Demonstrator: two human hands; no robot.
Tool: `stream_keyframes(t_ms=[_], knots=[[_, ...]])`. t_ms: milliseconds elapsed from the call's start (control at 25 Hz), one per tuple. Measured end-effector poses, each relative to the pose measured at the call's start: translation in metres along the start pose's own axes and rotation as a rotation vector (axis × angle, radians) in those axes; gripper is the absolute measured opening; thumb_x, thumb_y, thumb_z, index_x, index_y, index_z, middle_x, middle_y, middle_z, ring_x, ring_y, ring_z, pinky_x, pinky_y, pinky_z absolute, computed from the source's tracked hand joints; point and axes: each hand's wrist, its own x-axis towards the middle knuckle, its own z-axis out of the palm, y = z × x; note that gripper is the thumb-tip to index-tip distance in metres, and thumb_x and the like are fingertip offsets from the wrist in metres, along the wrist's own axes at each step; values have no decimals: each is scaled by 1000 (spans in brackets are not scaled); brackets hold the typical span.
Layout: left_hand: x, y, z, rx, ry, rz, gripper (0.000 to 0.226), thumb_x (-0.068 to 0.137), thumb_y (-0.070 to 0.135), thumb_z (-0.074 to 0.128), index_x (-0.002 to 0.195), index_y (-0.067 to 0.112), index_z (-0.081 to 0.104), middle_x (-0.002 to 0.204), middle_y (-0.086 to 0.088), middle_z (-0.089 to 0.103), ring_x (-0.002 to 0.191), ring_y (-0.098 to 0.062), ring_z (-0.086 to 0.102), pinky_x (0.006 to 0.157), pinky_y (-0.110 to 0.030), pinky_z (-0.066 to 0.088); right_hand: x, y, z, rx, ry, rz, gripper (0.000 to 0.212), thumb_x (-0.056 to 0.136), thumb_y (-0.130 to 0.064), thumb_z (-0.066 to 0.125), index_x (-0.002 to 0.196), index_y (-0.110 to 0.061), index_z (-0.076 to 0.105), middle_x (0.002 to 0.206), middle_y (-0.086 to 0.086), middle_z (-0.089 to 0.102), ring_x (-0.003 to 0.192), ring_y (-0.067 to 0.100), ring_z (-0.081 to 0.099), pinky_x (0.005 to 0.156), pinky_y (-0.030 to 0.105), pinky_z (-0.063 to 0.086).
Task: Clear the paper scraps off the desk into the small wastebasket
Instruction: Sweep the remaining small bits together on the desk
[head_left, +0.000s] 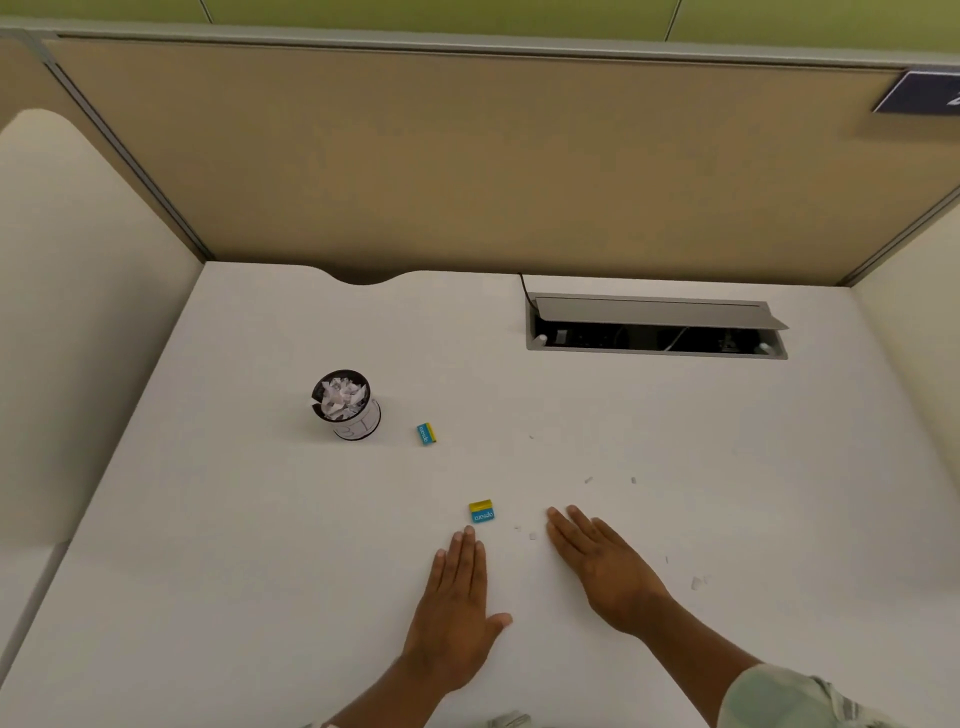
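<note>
The left hand (457, 597) and right hand (602, 566) lie flat, fingers (467, 551) released, bracketing small scraps (533, 535), likely to herd them toward the far-left wastebasket (347, 405).

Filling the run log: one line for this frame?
left hand open, palm down | right hand open, palm down | wastebasket upright, filled with paper scraps | loose scraps on desk near right hand
</note>
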Motion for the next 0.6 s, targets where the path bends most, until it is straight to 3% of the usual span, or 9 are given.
stream_keyframes(t_ms=[80, 200, 320, 440, 600], knots=[[-1, 15, 4, 5, -24, 39, 96, 95, 69, 20, 157, 8, -19, 163, -9, -35, 152, -24, -31, 121, -37, -24, -9, 4, 3, 4, -10, 8, 83, 78, -8, -7, 160, -23, -9, 166, -12, -23, 154, 17, -21, 126, 35, -11], [4, 34, 2, 19, -58, 108, 94, 96, 69, 20, 158, 9, -18, 164, -7, -33, 153, -23, -29, 119, -35, -26, -13, 6, 0, 40, 3, 33, 81, 89, 2, 20, 161, -24, -8, 165, -13, -23, 154, 14, -19, 128, 36, -1], [23, 53, -10, -12, -40, 124, 88, 99, 66, 21, 159, 11, -14, 166, -3, -26, 153, -20, -27, 121, -34, -28, -10, 10, -14, 151, 80, 141, 78, 92, 3, 29, 162, -22, 3, 166, -13, -12, 156, 11, -8, 128, 32, 10], [60, 68, -36, -64, 25, 105, 78, 102, 62, 21, 161, 15, 2, 170, -1, -9, 158, -18, -11, 121, -29, -14, 1, 24, -31, 221, 168, 312, 68, 99, -2, 32, 162, -16, 8, 170, -3, 0, 157, 17, 2, 127, 33, 13], [118, 65, -81, -70, 106, 89, 72, 104, 55, 28, 161, 13, 15, 171, -5, 9, 159, -20, 2, 125, -31, -2, 17, 49, -48, 269, 156, 519, 60, 108, -27, 26, 161, -13, 3, 170, 6, -3, 158, 28, 0, 127, 41, 17]])
